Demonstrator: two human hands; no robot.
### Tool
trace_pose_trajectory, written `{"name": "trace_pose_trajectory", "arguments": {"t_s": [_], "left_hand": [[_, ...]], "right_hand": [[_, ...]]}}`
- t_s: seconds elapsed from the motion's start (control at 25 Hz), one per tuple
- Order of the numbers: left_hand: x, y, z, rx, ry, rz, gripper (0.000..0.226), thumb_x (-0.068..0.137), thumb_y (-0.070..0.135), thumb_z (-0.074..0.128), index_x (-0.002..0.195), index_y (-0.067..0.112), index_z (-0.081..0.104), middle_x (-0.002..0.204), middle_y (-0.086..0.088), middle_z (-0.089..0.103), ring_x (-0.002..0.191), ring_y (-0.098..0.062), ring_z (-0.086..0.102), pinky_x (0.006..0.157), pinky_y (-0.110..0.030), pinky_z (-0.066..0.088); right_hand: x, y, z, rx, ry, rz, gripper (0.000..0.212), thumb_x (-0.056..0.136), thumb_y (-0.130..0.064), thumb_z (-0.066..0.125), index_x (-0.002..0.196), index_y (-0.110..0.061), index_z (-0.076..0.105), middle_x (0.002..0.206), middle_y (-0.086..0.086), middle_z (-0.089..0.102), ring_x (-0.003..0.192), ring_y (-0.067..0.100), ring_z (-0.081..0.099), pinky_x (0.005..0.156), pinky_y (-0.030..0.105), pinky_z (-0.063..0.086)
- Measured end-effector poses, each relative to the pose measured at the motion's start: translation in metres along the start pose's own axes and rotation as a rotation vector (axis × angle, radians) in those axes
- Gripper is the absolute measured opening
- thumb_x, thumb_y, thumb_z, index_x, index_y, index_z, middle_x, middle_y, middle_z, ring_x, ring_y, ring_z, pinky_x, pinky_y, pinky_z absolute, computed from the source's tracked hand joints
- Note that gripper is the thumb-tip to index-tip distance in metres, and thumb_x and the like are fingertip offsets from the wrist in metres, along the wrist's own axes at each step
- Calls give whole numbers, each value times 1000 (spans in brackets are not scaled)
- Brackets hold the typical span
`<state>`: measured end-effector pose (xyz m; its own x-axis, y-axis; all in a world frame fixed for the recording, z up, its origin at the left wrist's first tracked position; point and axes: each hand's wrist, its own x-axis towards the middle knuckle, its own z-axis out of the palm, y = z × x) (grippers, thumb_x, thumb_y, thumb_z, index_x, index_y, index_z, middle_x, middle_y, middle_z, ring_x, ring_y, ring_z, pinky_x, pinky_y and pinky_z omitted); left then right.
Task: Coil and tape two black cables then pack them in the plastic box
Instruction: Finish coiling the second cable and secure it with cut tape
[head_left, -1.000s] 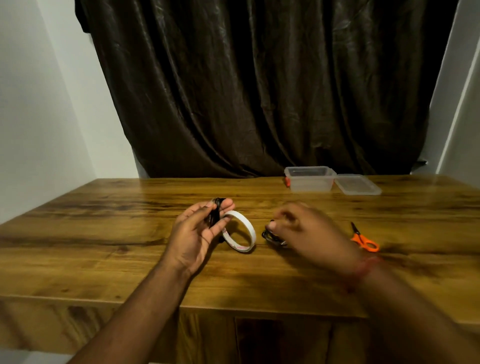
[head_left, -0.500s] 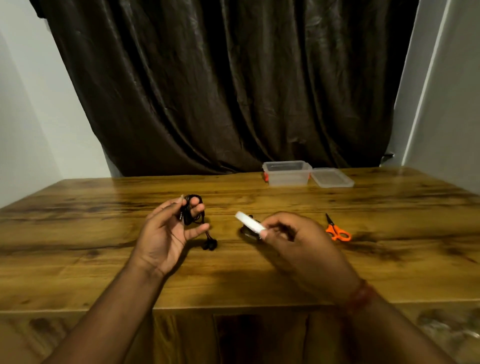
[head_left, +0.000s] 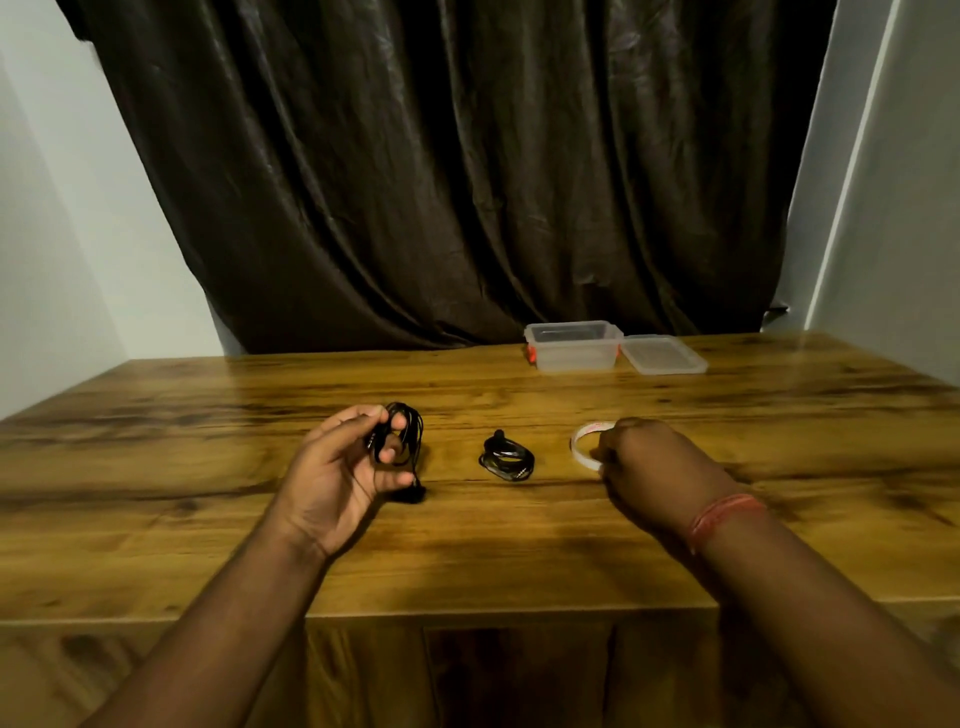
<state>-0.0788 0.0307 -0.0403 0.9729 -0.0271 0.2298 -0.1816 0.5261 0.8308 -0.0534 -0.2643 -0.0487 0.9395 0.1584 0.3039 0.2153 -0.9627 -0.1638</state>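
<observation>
My left hand (head_left: 343, 467) grips a coiled black cable (head_left: 408, 434) just above the table, its earbud end hanging down to the wood. A second coiled black cable (head_left: 506, 457) lies on the table between my hands. My right hand (head_left: 649, 467) holds a white tape roll (head_left: 584, 441) at the table surface, to the right of that coil. The clear plastic box (head_left: 574, 345) stands open at the table's far side, with its lid (head_left: 662, 354) lying beside it on the right.
A wooden table (head_left: 208, 519) fills the lower view, its front edge near me. A dark curtain (head_left: 441, 182) hangs behind it between pale walls. The scissors seen earlier are hidden behind my right arm.
My right hand picked up the tape roll from beside my left hand and carried it right, past the lying coil, down to the table. My left hand kept its cable.
</observation>
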Motion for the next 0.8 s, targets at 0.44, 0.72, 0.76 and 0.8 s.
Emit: {"name": "trace_pose_trajectory", "arguments": {"t_s": [0.44, 0.72, 0.76, 0.8], "left_hand": [[-3, -8, 5, 184, -86, -19, 8, 80, 21, 67, 76, 15, 71, 72, -7, 59, 50, -10, 49, 43, -31, 55], [-1, -11, 6, 159, -115, -57, 9, 84, 14, 57, 79, 11, 65, 72, -7, 54, 45, -8, 37, 39, -29, 51], [-1, -11, 6, 169, -122, -59, 11, 84, 15, 57, 78, 13, 66, 72, -7, 53, 45, -8, 36, 39, -27, 49], [-2, -11, 6, 178, -129, -62, 13, 84, 15, 57, 77, 14, 67, 72, -6, 52, 45, -7, 36, 39, -27, 48]], "right_hand": [[14, -119, 13, 776, 220, -422, 22, 92, -33, 63, 111, -22, 63, 99, -14, 52, 80, 0, 51, 70, 17, 44], [19, -110, 31, 823, 244, -429, 22, 83, -22, 74, 102, -24, 65, 98, -15, 49, 78, 5, 52, 69, 14, 43], [18, -111, 30, 803, 268, -441, 20, 83, -22, 73, 101, -24, 65, 97, -15, 48, 77, 6, 51, 68, 15, 44], [17, -111, 30, 783, 293, -455, 18, 84, -22, 72, 100, -24, 64, 96, -16, 48, 77, 6, 51, 68, 16, 44]]}}
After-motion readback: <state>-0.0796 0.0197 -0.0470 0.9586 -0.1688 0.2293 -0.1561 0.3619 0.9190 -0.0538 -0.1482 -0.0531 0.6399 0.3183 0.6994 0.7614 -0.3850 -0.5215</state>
